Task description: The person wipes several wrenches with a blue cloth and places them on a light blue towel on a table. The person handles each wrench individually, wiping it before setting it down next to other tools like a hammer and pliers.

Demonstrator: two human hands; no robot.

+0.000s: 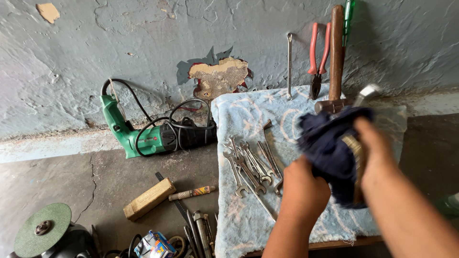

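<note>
The left hand clutches a crumpled dark-blue cloth bunched just above its knuckles. The right hand grips a blurred metal tool wrapped in that cloth, directly beside the left; steel spanners lie left.

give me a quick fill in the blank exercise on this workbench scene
1. Both hands, the left hand and the right hand, grip a dark ____ cloth.
2. The wrenches lie on a light blue ____.
3. The pliers leaning on the wall have ____ handles.
4. The power drill has a ____ body.

Missing words: blue; towel; red; green
</note>
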